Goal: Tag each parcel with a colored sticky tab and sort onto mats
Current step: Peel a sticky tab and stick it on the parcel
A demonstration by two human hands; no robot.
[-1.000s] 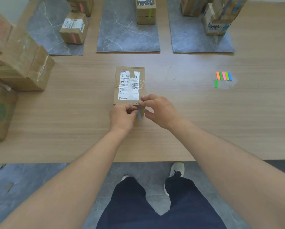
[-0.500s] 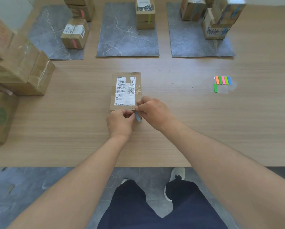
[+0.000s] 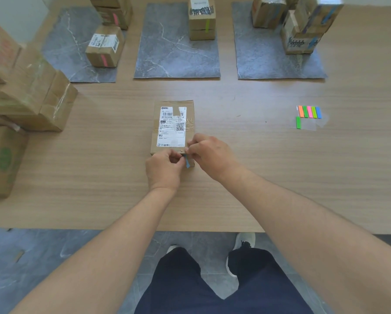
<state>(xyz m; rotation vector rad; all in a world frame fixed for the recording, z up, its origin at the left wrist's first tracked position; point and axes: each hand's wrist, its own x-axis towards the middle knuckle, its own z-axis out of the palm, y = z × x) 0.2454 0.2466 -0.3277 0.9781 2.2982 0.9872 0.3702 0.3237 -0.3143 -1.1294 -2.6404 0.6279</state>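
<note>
The blue tab sat at the near right corner of the parcel, which lay flat, label up, in the middle of the desk. My left hand pinched the tab with curled fingers, and my right hand pinched its upper end against the parcel's edge. The strip of colored tabs lay well off to my right. Three gray mats lined the far side, carrying tagged boxes.

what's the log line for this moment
left hand, right hand: pinch blue tab | tab: at parcel near edge | parcel: off mats
</note>
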